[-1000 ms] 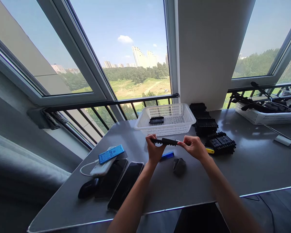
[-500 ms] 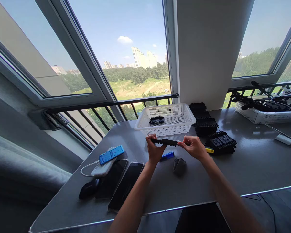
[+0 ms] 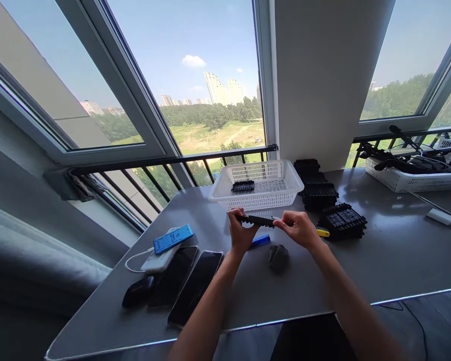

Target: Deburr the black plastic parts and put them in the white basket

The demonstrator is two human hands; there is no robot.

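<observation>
My left hand (image 3: pixel 241 231) is closed on one end of a black plastic part (image 3: pixel 260 221) with a toothed edge, held above the table in front of the white basket. My right hand (image 3: pixel 295 228) is closed at the part's other end. From under this hand's heel sticks out the yellow handle end of a knife (image 3: pixel 322 232); a thin, pale tip shows by the thumb, and the rest is hidden in the grip. Below the hands lie a blue slim object (image 3: pixel 260 241) and a crumpled dark grey cloth (image 3: pixel 278 257).
A white basket (image 3: pixel 256 203) holds one black part (image 3: pixel 243 186). Stacks of similar black parts (image 3: pixel 342 222) stand to its right. Phones (image 3: pixel 195 288), a blue-screened phone (image 3: pixel 173 239) and a black mouse (image 3: pixel 138 292) lie left. Another white basket (image 3: pixel 409 180) with black items sits far right.
The black part has turned slightly, its flat side showing more by the right thumb. The yellow handle end has shifted a little left with my right hand.
</observation>
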